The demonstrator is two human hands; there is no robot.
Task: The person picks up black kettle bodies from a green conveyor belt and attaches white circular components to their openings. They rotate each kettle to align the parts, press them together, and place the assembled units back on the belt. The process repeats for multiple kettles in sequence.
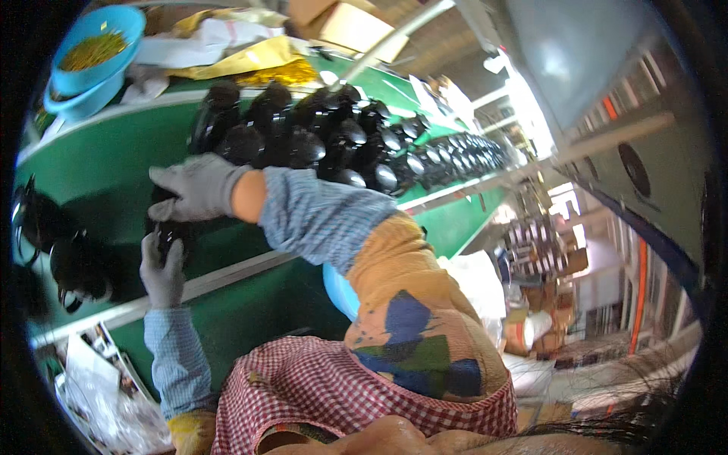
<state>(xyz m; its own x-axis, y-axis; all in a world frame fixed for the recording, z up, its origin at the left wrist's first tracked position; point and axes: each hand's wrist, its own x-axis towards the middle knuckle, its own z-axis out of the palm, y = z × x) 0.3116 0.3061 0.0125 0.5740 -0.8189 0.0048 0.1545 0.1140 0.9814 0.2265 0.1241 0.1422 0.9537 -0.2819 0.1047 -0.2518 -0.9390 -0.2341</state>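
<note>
My left hand (163,274), in a grey glove, reaches up from the lower left with its fingers closed on the near end of a dark glossy part (168,231). My right hand (199,188), gloved the same way, comes across from the right. Its thumb and fingers curl round the far end of that part, mostly hiding it, so its exact kind cannot be made out. Both hands are over a green conveyor belt (106,152). To the left stand black glossy vessels with loop handles (80,269). Beyond my right hand, many similar black rounded pieces (303,144) crowd the belt.
Stacked blue basins (95,80), the upper one holding gold-coloured ties, are at the far left. Papers and yellow sheets (243,61) lie along the far ledge. A metal rail (227,277) edges the belt. Clear plastic bags (106,398) sit at lower left.
</note>
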